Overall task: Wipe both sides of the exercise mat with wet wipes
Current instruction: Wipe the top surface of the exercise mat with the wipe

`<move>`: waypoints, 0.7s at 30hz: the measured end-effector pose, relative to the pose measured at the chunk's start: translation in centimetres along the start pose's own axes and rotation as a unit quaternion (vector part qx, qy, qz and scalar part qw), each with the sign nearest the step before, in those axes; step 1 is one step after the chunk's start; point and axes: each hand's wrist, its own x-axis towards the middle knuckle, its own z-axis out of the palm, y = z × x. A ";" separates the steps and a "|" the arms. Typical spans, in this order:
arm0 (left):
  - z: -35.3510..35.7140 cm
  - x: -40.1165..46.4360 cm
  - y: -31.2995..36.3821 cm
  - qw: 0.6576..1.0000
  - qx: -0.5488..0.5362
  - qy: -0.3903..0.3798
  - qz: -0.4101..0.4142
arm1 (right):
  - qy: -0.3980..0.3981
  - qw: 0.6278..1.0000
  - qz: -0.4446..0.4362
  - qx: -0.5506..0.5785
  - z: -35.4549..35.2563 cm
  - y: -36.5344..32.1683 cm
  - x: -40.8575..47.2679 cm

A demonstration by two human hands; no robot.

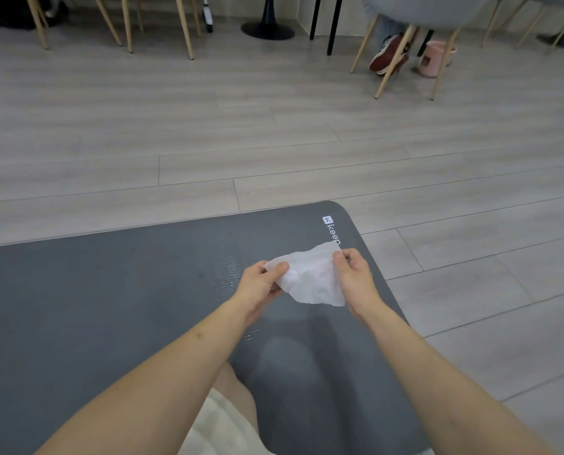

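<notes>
A dark grey exercise mat [109, 307] lies flat on the floor, with a white "keep" logo near its far right corner. Above that end I hold a white wet wipe [310, 277] spread between both hands. My left hand [262, 280] pinches the wipe's left edge between thumb and fingers. My right hand [352, 274] pinches its upper right edge. A damp, shiny streak shows on the mat just left of my left hand. My knee and pale shorts show at the bottom of the view, over the mat.
Pale grey wood-look floor [208, 133] surrounds the mat. At the back stand wooden chair legs [185, 27], a black table base [267, 27], a grey chair [425, 11] with a person's red shoe [389, 54] beneath, and a pink bin [434, 59].
</notes>
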 end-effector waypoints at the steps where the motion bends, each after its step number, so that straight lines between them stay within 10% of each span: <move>1: -0.2 -0.2 -0.1 1.000 0.007 -0.002 0.003 | 0.008 1.000 -0.004 -0.002 0.0 0.0 -0.2; 21: -1.4 -3.9 -0.2 0.997 0.029 0.057 0.035 | 0.028 0.994 -0.100 -0.039 3.5 -1.9 -5.3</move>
